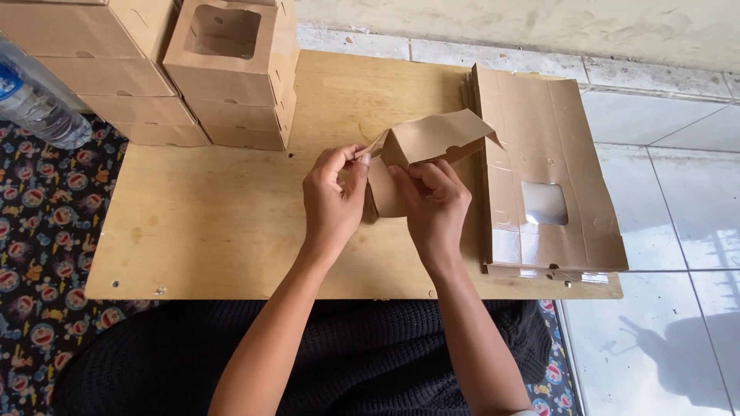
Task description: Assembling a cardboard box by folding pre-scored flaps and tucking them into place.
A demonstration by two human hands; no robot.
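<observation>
Both hands hold one partly folded brown cardboard box [432, 139] above the middle of a low wooden board [223, 223]. My left hand [333, 196] pinches a flap at the box's left end between thumb and fingers. My right hand [433, 204] grips the box's lower front side, fingers curled against the panel. One flap sticks up and out to the right. The box's underside is hidden behind my hands.
A stack of flat brown box blanks [547, 162] with clear windows lies on the board's right. Finished windowed boxes [231, 69] are stacked at the back left, with more plain boxes [100, 69] beside them. A plastic bottle [35, 100] lies at far left on a patterned mat [46, 231]. White floor tiles [671, 231] lie to the right.
</observation>
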